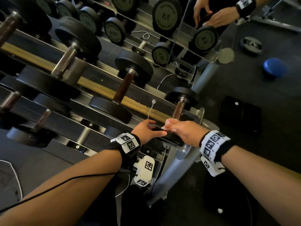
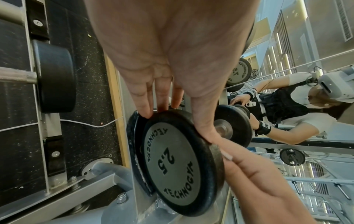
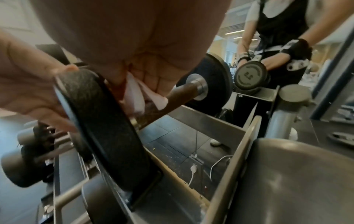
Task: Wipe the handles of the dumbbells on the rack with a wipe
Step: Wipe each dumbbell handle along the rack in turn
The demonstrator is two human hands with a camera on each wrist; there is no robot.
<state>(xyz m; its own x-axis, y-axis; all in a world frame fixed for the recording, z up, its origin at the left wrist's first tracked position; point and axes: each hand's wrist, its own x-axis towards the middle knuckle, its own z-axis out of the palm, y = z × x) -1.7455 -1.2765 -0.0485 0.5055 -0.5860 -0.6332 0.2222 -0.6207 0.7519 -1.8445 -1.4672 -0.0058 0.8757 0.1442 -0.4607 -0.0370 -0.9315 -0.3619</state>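
Both hands sit low in the middle of the head view, at the near end of the smallest dumbbell on the rack. I see my left hand with its fingers and thumb curled over the rim of the near weight plate, which is marked 2.5, gripping it from the left. My right hand is closed around a white wipe, and in the right wrist view that wipe is bunched against the brown handle just behind the near plate. The far plate rests in the rack's cradle, toward the middle right of the head view. Larger dumbbells lie side by side on the same tier, running toward the upper left. A white cable hangs just left of the small dumbbell. A mirror along the top of the frame shows the rack and both hands reflected. A blue disc lies on the dark floor at the upper right.
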